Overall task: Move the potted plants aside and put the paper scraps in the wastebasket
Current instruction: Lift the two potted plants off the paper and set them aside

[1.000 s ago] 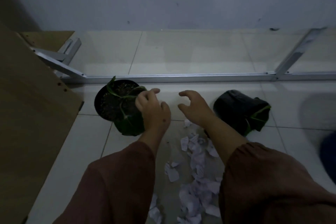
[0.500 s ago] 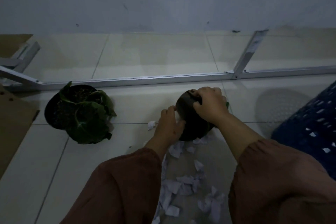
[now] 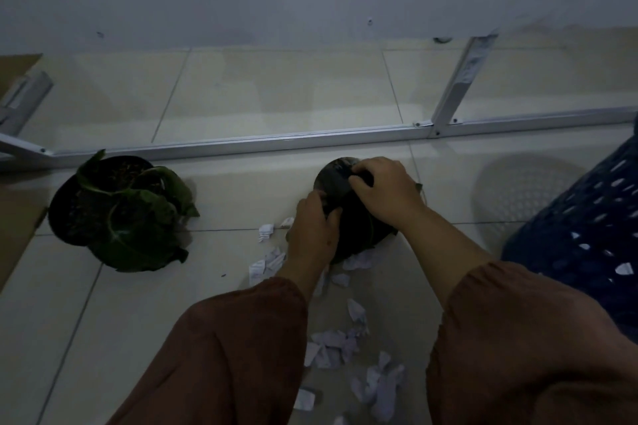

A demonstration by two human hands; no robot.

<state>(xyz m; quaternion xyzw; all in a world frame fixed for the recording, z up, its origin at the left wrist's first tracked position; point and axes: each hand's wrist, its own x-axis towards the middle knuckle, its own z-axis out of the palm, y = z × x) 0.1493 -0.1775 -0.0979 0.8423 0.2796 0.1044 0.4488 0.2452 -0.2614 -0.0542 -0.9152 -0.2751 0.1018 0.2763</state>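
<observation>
Both hands have shifted little in the last half second, apart from the left hand sliding further round the near side of the tipped black plastic pot. That pot lies on its side at the centre of the pale floor tiles, base towards twelve o'clock, foliage hidden under the wrists. The right hand clamps over its upper wall, fingers curled; the left cups its nine o'clock flank, so together they hold it, presumably to lift or right it. Both forearms in rust-brown sleeves reach forward, wrists bent down. At nine o'clock the upright black pot with broad green leaves stands apart. White torn paper scraps trail towards six o'clock, uncollected. A dark blue perforated plastic wastebasket waits at three o'clock.
</observation>
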